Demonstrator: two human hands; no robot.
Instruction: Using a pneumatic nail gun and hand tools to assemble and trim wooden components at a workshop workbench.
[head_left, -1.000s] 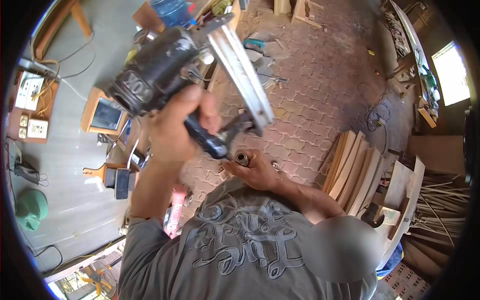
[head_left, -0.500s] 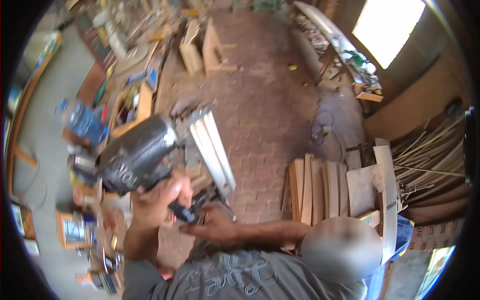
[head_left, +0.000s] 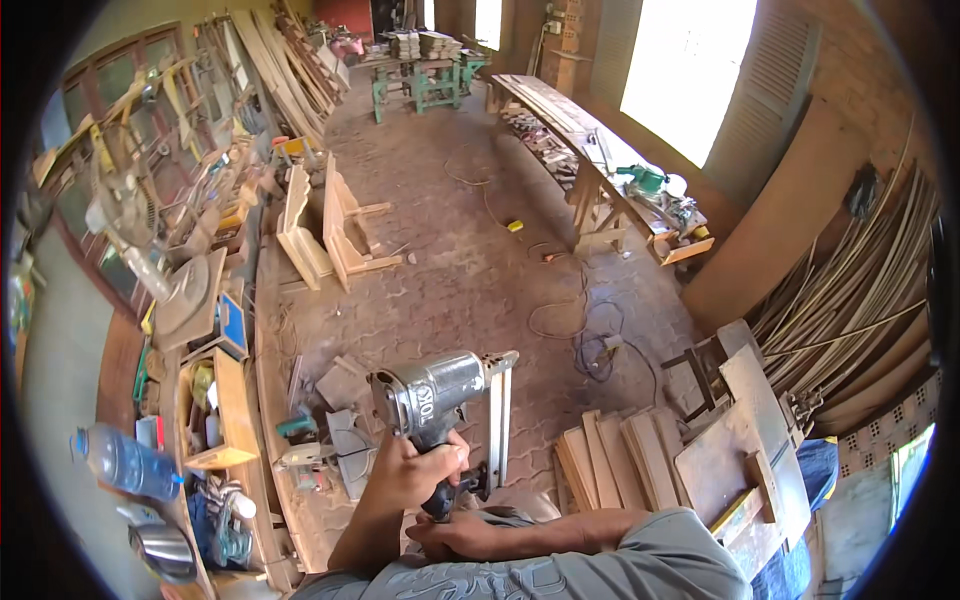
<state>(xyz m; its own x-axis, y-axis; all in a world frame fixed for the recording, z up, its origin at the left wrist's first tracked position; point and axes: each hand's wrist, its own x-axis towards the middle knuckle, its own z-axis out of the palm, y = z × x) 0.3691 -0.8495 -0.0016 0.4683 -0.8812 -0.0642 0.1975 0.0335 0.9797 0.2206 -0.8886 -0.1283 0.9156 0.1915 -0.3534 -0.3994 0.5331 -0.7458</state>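
In front of my body I hold a black and silver nail gun point(head_left: 425, 390) with a long silver magazine point(head_left: 499, 430) on its right side. My left hand point(head_left: 425, 472) is wrapped round its handle, thumb across the grip. At the lower end of the handle, my right hand point(head_left: 458, 537) is closed against the black butt, its fingers partly hidden. Whether an air hose joins the gun there I cannot tell. Below the hands is my grey shirt point(head_left: 640, 550).
A cluttered workbench point(head_left: 265, 430) runs along the left, with a blue water jug point(head_left: 130, 462) and a wooden tool box point(head_left: 238, 405). Curved boards point(head_left: 610, 460) stand at the right. Cables point(head_left: 600, 350) lie on the brick floor point(head_left: 440, 270). Farther off are wooden frames point(head_left: 340, 225) and a long table point(head_left: 550, 110).
The view has tilted up and steadied, showing more of the far room. The nail gun has swung from tilted up-left to nearly level, its magazine now upright. Both hands remain on it.
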